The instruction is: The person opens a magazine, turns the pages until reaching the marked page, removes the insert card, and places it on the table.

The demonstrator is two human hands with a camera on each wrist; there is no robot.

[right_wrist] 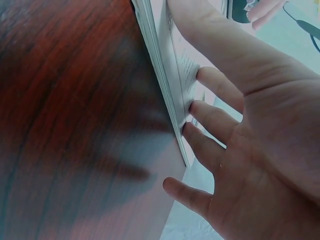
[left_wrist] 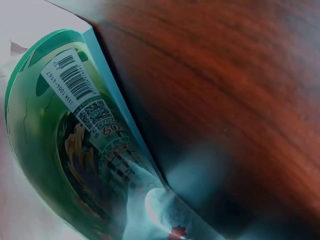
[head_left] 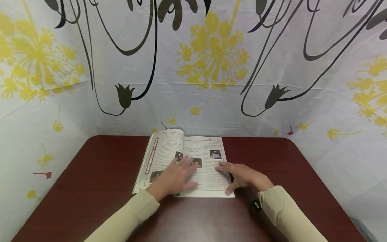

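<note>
Magazine point(head_left: 184, 148) lies open on the dark red table point(head_left: 99, 174), in front of the person and between the two arms; its fold point(head_left: 183, 144) runs away from the body, and each page has its long axis along that line. Left page point(head_left: 166, 151) bows up toward the fold; right page point(head_left: 208, 173) looks nearly flat. Left hand point(head_left: 175, 178) is palm down across the near part of the fold, fingers straight and spread onto the right page, tips by the middle photo point(head_left: 198, 162); full contact cannot be told. Left wrist view shows none of that hand clearly, only a green cover point(left_wrist: 30, 115) with a barcode point(left_wrist: 76, 82), curved above the table. Right hand point(head_left: 243, 175) straddles the magazine's right outer edge: fingers apart and slightly bent, nothing pinched, thumb near the near right corner. Right wrist view has three fingertips at the page and the little finger out past the magazine's border. Key relation, as judged: from the right fingertips, page and fold lie to the left, so the right hand is nearer the free outer edge, the left nearer the fold. Any lift of the sheet would seem to depend on that right-side edge.
</note>
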